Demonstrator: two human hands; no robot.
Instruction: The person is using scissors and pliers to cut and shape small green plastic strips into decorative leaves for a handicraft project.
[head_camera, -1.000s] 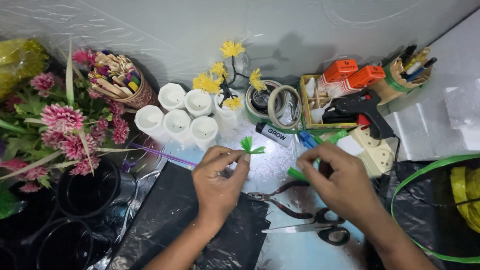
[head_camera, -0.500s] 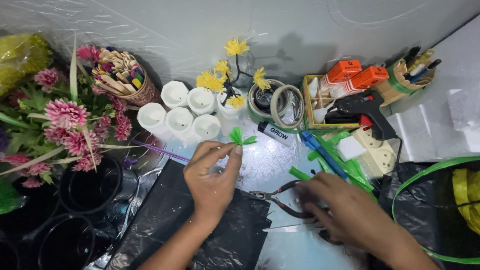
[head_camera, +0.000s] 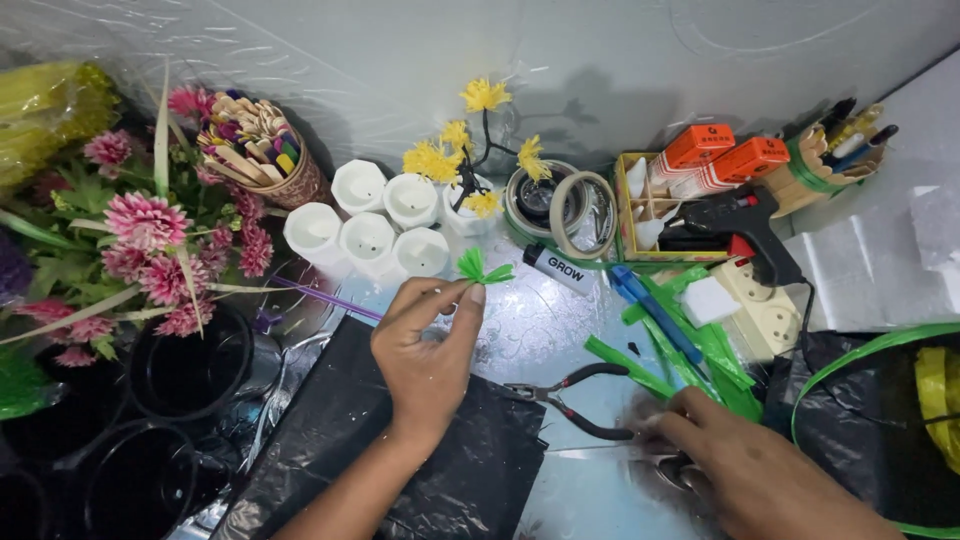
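Right hand (head_camera: 745, 465) lowered, white cups (head_camera: 367, 222) empty

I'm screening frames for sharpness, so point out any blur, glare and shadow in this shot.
Head view: the right hand is smeared by motion blur near the pliers; the left hand and its small green leaf piece are sharp; glare patches shine on the plastic sheet; the yellow flowers cast a dark shadow on the wall.

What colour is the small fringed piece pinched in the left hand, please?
Bright green fringed piece, clearest in the head view.
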